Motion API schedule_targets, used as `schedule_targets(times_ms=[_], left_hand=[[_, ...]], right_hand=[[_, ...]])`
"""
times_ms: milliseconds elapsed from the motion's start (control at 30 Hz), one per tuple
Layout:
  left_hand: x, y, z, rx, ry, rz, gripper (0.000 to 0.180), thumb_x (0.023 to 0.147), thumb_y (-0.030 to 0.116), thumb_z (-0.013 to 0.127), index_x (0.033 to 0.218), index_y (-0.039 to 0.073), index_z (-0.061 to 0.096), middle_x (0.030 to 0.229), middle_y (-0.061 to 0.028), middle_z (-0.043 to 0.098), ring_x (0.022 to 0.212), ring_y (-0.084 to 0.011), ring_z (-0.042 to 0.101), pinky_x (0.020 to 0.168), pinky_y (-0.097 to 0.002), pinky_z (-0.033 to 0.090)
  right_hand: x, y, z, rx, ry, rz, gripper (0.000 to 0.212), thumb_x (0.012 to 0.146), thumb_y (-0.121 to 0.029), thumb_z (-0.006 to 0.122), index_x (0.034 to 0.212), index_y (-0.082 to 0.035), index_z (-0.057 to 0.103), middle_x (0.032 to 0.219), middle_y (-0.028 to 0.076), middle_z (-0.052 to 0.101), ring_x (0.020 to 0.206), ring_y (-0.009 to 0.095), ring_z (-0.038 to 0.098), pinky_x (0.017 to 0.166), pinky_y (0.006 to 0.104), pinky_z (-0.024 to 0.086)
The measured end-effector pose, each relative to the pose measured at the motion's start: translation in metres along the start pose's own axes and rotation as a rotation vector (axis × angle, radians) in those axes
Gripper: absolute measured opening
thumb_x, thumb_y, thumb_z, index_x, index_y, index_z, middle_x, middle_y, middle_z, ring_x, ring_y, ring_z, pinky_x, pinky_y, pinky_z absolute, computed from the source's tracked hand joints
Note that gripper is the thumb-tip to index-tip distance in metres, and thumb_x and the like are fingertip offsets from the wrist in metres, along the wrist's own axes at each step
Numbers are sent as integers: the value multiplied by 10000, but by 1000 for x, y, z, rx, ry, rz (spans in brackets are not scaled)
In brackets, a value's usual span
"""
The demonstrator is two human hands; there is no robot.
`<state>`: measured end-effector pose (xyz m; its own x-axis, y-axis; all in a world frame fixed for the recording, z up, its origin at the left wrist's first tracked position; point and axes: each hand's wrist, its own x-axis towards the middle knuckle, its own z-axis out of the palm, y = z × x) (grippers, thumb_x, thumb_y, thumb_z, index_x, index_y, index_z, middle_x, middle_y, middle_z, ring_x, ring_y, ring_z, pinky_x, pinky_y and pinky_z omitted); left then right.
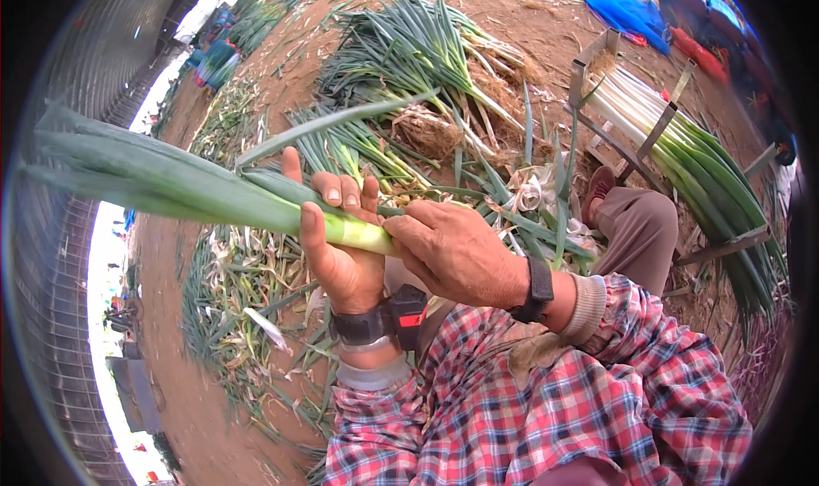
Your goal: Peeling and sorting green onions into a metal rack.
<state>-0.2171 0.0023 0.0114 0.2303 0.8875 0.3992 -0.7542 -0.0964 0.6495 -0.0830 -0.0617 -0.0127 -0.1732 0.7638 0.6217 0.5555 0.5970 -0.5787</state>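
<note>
A thick green onion [264, 209] lies across my left hand [345, 256], its dark green leaves stretching to the far left and blurred at the tips. The left palm faces up, with thumb and fingers curled around the pale lower stalk. My right hand [465, 251], back upward, is closed at the stalk's pale end, thumb and forefinger pinching it. What lies inside the right fist is hidden. One leaf [337, 126] sticks out apart from the bunch, slanting up to the right. Both wrists wear dark bands.
Beyond my hands lies a heap of green onions with roots [426, 68]. Peeled leaves and skins [256, 315] litter the soil to the left. At right, a wooden rack [653, 132] holds trimmed green onions [682, 153], near my knee [644, 230]. Blue netting [627, 13] lies behind.
</note>
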Motion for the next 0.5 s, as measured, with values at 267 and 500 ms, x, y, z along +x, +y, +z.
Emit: schedule_targets(times_ms=[267, 500], left_hand=[[-1, -8, 17, 10, 28, -100, 692, 967, 471, 495, 1445, 21, 275, 894, -24, 480, 874, -167, 488, 1001, -435, 411], [0, -13, 17, 44, 108, -170, 611, 975, 477, 487, 1360, 10, 400, 872, -32, 495, 850, -173, 518, 1034, -464, 411]], right_hand=[[17, 6, -3, 231, 269, -143, 136, 821, -95, 598, 938, -53, 543, 930, 153, 529, 853, 353, 562, 749, 432, 485], [12, 16, -27, 152, -52, -166, 197, 772, -120, 644, 931, -44, 555, 956, 158, 549, 873, 363, 582, 741, 435, 492]])
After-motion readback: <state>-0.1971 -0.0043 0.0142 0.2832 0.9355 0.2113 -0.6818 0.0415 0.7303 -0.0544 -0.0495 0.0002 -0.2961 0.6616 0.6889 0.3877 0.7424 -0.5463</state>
